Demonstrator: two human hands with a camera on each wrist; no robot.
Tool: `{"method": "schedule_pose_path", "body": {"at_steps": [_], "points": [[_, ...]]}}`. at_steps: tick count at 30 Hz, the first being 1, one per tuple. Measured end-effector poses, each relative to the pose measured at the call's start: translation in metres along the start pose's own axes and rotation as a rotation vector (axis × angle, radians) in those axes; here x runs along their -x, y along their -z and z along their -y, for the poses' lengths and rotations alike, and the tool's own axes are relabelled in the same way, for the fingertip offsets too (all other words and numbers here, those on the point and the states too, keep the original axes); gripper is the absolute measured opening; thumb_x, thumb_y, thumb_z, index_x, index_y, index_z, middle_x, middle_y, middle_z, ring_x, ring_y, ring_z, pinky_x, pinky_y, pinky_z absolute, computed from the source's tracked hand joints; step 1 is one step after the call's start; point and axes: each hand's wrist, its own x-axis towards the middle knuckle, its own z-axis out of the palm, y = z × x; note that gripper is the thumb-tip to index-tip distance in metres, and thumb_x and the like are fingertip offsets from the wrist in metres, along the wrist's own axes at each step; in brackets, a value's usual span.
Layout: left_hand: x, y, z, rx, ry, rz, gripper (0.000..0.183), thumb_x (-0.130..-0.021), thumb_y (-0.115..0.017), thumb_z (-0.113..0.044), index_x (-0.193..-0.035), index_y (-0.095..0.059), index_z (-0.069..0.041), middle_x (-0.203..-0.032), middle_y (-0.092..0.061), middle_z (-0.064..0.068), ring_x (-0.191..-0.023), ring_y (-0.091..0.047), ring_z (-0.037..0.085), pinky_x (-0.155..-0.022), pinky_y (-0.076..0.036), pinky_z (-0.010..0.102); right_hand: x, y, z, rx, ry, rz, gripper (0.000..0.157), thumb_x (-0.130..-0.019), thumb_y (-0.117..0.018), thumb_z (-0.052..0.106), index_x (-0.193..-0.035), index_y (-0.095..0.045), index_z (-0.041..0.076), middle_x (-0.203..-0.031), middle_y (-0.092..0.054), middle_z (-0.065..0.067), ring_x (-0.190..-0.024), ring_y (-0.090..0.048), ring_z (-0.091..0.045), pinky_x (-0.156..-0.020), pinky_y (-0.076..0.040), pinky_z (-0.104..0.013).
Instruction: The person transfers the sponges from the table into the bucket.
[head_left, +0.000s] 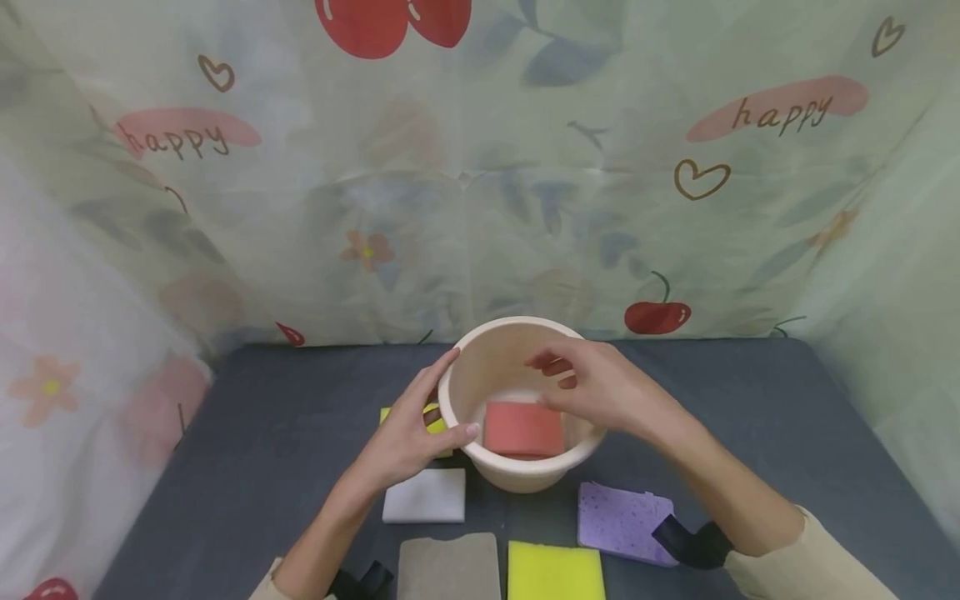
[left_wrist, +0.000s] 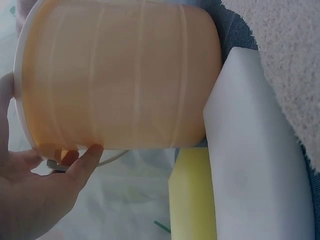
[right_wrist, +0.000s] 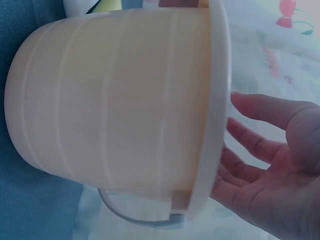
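Note:
A cream plastic bucket (head_left: 517,477) stands upright on the dark cloth, its mouth facing up. Inside it lies a red sponge block (head_left: 523,428). My left hand (head_left: 408,435) grips the bucket's left side, with the thumb over the rim; in the left wrist view, the fingers (left_wrist: 88,165) touch the wall beside the handle's joint. Above the right part of the mouth hovers my right hand (head_left: 600,385), its fingers loosely bent and nothing held. From the right wrist view, that hand (right_wrist: 280,150) is at the rim, and the thin handle (right_wrist: 142,221) hangs down the outside.
Around the bucket lie a white block (head_left: 425,496), a yellow piece (head_left: 438,425) partly behind my left hand, a grey sponge (head_left: 450,571), a yellow sponge (head_left: 556,572) and a purple speckled sponge (head_left: 624,521). A printed curtain (head_left: 465,208) hangs behind the table.

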Motion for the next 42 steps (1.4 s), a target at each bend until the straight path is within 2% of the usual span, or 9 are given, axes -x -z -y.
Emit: {"method": "schedule_pose_path", "body": {"at_steps": [6, 14, 21, 27, 36, 42], "points": [[0.0, 0.0, 0.0, -0.018, -0.011, 0.009, 0.095, -0.082, -0.083, -0.019, -0.158, -0.026, -0.027, -0.152, -0.033, 0.002, -0.13, -0.049, 0.027, -0.102, -0.048, 0.041, 0.015, 0.006, 0.0, -0.033, 0.028, -0.04, 0.035, -0.088, -0.071, 0.015, -0.123, -0.066, 0.015, -0.12, -0.067, 0.0, -0.11, -0.064, -0.02, -0.091, -0.055, -0.041], [-0.001, 0.001, -0.002, -0.04, -0.006, 0.006, 0.094, -0.082, -0.083, -0.019, -0.157, -0.027, -0.025, -0.154, -0.031, 0.002, -0.131, -0.048, 0.028, -0.103, -0.047, 0.041, 0.042, 0.014, -0.007, -0.016, 0.168, -0.177, 0.034, -0.085, -0.078, 0.011, -0.116, -0.069, 0.02, -0.111, -0.067, 0.007, -0.098, -0.067, -0.012, -0.086, -0.057, -0.033], [-0.002, 0.001, -0.004, -0.053, -0.008, 0.004, 0.094, -0.082, -0.083, -0.024, -0.157, -0.027, -0.025, -0.155, -0.031, 0.004, -0.132, -0.047, 0.028, -0.103, -0.047, 0.041, 0.059, 0.017, -0.018, -0.033, 0.173, -0.183, 0.035, -0.085, -0.08, 0.014, -0.117, -0.068, 0.022, -0.11, -0.067, 0.007, -0.095, -0.067, -0.015, -0.081, -0.057, -0.029], [0.0, 0.001, -0.002, -0.056, -0.015, 0.003, 0.094, -0.083, -0.083, -0.024, -0.158, -0.026, -0.023, -0.157, -0.029, 0.007, -0.134, -0.046, 0.03, -0.104, -0.046, 0.044, 0.069, 0.017, -0.03, -0.092, 0.231, -0.18, 0.042, -0.082, -0.082, 0.01, -0.118, -0.066, 0.025, -0.113, -0.065, 0.01, -0.1, -0.066, -0.014, -0.081, -0.058, -0.029], [-0.001, -0.001, -0.004, -0.052, 0.019, -0.007, 0.094, -0.082, -0.084, -0.024, -0.157, -0.028, -0.027, -0.154, -0.032, 0.001, -0.132, -0.047, 0.026, -0.103, -0.047, 0.041, 0.089, 0.013, -0.045, -0.106, 0.24, -0.206, 0.049, -0.083, -0.082, 0.014, -0.128, -0.062, 0.016, -0.118, -0.066, 0.005, -0.103, -0.065, -0.012, -0.079, -0.057, -0.026], [0.0, -0.001, -0.005, -0.052, 0.029, -0.007, 0.094, -0.082, -0.083, -0.02, -0.157, -0.027, -0.028, -0.153, -0.033, 0.001, -0.132, -0.047, 0.026, -0.102, -0.048, 0.041, 0.097, 0.009, -0.057, -0.12, 0.24, -0.21, 0.051, -0.082, -0.082, 0.012, -0.129, -0.062, 0.017, -0.116, -0.067, 0.006, -0.102, -0.065, -0.011, -0.079, -0.058, -0.027]]}}
